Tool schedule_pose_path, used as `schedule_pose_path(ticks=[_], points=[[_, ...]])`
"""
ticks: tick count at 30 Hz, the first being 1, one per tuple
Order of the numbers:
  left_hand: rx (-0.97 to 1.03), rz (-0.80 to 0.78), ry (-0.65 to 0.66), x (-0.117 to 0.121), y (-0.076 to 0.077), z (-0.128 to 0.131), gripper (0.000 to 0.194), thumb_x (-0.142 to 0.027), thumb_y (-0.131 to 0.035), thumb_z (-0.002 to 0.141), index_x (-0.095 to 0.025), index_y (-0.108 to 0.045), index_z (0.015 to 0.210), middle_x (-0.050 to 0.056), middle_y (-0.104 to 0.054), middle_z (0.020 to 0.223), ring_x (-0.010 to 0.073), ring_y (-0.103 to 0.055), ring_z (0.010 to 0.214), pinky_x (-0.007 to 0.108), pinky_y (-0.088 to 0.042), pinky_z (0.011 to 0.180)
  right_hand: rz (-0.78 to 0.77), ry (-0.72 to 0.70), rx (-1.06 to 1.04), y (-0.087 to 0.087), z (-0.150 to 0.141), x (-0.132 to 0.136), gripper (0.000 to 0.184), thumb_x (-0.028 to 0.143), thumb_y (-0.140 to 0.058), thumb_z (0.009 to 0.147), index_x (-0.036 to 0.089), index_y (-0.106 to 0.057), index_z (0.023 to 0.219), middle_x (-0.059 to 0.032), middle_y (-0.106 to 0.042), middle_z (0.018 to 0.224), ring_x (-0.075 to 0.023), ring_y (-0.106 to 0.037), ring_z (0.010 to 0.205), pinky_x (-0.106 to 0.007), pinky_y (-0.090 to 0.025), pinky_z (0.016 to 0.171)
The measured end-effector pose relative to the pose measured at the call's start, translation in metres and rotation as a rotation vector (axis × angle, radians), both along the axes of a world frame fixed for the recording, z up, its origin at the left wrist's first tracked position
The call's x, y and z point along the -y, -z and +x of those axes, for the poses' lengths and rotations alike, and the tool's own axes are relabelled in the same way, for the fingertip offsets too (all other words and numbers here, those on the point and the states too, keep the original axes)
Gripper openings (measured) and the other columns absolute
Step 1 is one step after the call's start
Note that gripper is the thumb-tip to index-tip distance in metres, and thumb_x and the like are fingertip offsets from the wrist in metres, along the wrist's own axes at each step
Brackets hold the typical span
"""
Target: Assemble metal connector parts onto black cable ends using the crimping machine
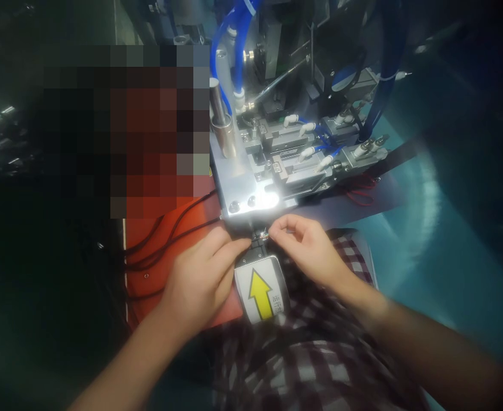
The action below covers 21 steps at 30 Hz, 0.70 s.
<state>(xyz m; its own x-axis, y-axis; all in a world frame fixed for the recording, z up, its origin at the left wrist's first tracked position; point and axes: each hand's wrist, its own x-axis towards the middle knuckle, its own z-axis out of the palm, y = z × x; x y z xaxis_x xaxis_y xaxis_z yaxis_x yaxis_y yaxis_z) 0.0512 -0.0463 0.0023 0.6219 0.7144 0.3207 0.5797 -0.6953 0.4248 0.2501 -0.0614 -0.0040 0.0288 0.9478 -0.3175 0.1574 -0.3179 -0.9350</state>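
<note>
My left hand [200, 279] and my right hand [309, 245] meet at a small dark fixture [258, 242] just below the front edge of a metal machine plate [238, 188]. Both hands pinch with thumb and forefinger. A tiny shiny part [263, 234] sits between the right fingertips; what it is I cannot make out. The left fingertips press against the fixture's left side. Just below the fixture lies a white plate with a yellow arrow [260, 291] pointing toward the machine.
The machine carries blue air hoses [234, 51], white fittings [307, 128] and a steel cylinder [222, 128]. Black cables [170, 234] cross an orange surface [149, 257] at the left. A pixelated block [127, 125] covers the upper left. Checked fabric [311, 354] lies under my forearms.
</note>
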Motion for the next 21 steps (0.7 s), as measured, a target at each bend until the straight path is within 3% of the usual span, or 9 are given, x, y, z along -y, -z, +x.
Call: schedule_pose_path(ticks=[11, 18, 21], points=[[0.008, -0.006, 0.000, 0.0017, 0.0007, -0.0018, 0.027, -0.006, -0.046, 0.090, -0.011, -0.066, 0.107, 0.004, -0.058, 0.085, 0.0118, -0.054, 0.070, 0.022, -0.042, 0.059, 0.027, -0.009, -0.002, 0.0020, 0.0008, -0.0004, 0.012, 0.026, -0.059, 0.082, 0.016, -0.059, 0.074, -0.0021, -0.060, 0.076, -0.0151, -0.055, 0.072, -0.029, -0.046, 0.069], [-0.011, 0.007, 0.005, 0.0019, -0.0003, -0.0019, 0.028, -0.006, -0.046, 0.090, -0.010, -0.066, 0.108, 0.005, -0.058, 0.084, 0.0120, -0.054, 0.070, 0.022, -0.042, 0.058, 0.072, -0.013, 0.074, 0.0025, -0.0007, 0.0000, 0.010, 0.023, -0.058, 0.082, 0.017, -0.058, 0.074, -0.0002, -0.058, 0.072, -0.0123, -0.051, 0.063, -0.027, -0.043, 0.061], [-0.026, 0.013, 0.010, 0.0015, -0.0012, -0.0019, 0.029, -0.006, -0.045, 0.090, -0.010, -0.066, 0.108, 0.005, -0.058, 0.084, 0.0124, -0.054, 0.070, 0.023, -0.043, 0.059, -0.015, -0.017, -0.010, 0.0010, 0.0008, -0.0020, 0.013, 0.026, -0.059, 0.082, 0.016, -0.059, 0.074, 0.0012, -0.055, 0.068, -0.0102, -0.047, 0.058, -0.024, -0.038, 0.054]])
